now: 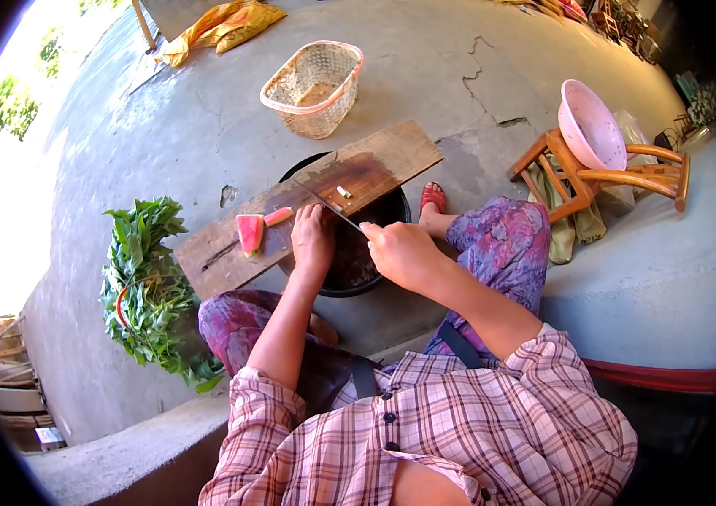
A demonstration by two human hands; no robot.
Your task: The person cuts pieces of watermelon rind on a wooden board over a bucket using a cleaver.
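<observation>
A wooden board (231, 257) lies slantwise across a dark round tub (400, 211). My right hand (408, 255) is closed round the handle of a knife (330, 206), whose thin blade points up and left over the board. Close to the blade, my left hand (313, 239) rests on the board with its fingers bent down and together; whatever is under the fingertips is hidden. Left of that hand lie a red watermelon piece (250, 234) and a thinner watermelon strip (278, 217). Beyond the blade sits a small pale rind piece (343, 192).
A woven plastic basket (314, 88) stands past the board. Leafy greens (148, 287) are heaped on the left. To the right, a pink basin (591, 125) rests on a wooden chair (564, 177). Yellow sacking (227, 27) lies on the concrete floor at the back.
</observation>
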